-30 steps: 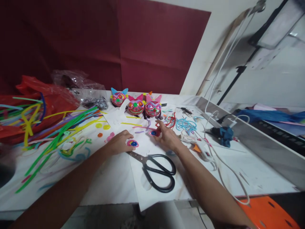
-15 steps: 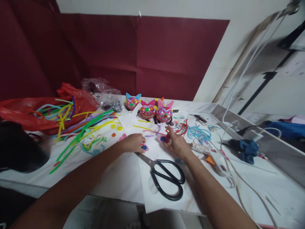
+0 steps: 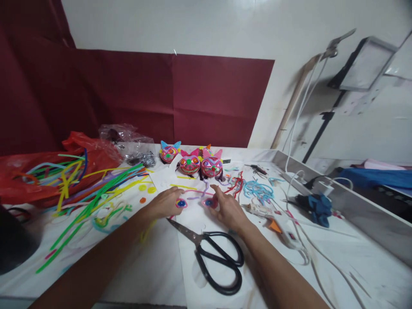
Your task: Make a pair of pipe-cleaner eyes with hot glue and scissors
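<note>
My left hand (image 3: 165, 203) is closed at the edge of a small eye-shaped craft piece (image 3: 181, 203) with a blue centre and a pink and yellow rim. My right hand (image 3: 228, 207) pinches a matching eye-shaped piece (image 3: 208, 202) between thumb and fingers, its index finger pointing up past it. The two pieces sit side by side, a short gap apart, over white paper (image 3: 189, 262). Large black-handled scissors (image 3: 206, 249) lie just below, blades toward my left hand. Pink and purple pipe cleaners (image 3: 196, 197) lie between and behind the pieces.
Several decorated cat-like faces (image 3: 189, 163) stand at the back. Left are colourful pipe cleaners (image 3: 106, 193), a red plastic bag (image 3: 93, 150) and a black container (image 3: 16, 240). On the right lie a glue gun (image 3: 283, 229), blue pipe-cleaner scraps (image 3: 258, 190) and white cables (image 3: 317, 257).
The view has tilted up and shifted right. My left hand has moved its eye-shaped piece left and away from me, more level with the right one. The scissors stay put.
</note>
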A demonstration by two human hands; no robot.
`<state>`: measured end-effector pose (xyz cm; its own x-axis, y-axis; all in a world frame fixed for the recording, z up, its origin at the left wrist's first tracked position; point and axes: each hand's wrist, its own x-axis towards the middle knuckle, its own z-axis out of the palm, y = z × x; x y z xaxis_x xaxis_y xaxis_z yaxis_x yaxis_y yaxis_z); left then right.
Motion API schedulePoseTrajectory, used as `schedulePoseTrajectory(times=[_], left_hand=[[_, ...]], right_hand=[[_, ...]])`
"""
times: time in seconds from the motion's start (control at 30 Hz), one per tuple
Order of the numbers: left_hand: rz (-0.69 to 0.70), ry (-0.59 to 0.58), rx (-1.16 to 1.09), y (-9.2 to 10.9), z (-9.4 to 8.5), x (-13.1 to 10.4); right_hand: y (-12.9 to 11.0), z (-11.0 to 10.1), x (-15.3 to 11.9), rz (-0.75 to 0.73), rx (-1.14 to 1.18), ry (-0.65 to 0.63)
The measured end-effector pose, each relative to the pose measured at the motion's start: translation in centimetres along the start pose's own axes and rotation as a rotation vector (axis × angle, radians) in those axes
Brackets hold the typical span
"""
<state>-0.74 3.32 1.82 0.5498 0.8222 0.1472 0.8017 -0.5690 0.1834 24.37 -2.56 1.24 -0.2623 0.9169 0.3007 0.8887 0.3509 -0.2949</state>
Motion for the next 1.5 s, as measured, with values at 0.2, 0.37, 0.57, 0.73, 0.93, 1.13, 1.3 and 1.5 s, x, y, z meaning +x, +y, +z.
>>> schedulePoseTrajectory(times=[0.2, 0.37, 0.57, 0.73, 0.93, 1.13, 1.3, 1.5], left_hand=[[-0.073, 0.153, -0.052, -1.7, -0.2, 0.1], [-0.042, 0.326, -0.142, -3.7, -0.8, -0.9], [-0.028, 0.353, -0.256, -5.5, 1.0, -1.9], [-0.025, 0.338, -0.274, -5.7, 2.0, -1.9], [0.015, 0.301, -0.241, -5.0, 2.6, -2.0], [0.084, 0.275, -0.216, -4.5, 3.1, -2.0], [0.097, 0.271, -0.211, -4.8, 3.2, -1.9], [0.056, 0.233, -0.215, -4.9, 3.0, -1.9]], right_hand=[[0.2, 0.7, -0.2, -0.023, 0.107, 0.012], [-1.0, 1.8, 0.4, -0.072, 0.234, -0.011], [-3.2, 2.8, 2.9, -0.103, 0.133, -0.093], [-3.7, 3.5, 4.4, -0.081, 0.160, -0.097], [-2.9, 3.5, 4.4, -0.046, 0.149, -0.093], [-2.7, 3.1, 4.6, 0.045, 0.053, -0.133], [-3.2, 3.6, 6.2, 0.049, 0.063, -0.133], [-2.9, 4.5, 8.1, -0.005, 0.156, -0.124]])
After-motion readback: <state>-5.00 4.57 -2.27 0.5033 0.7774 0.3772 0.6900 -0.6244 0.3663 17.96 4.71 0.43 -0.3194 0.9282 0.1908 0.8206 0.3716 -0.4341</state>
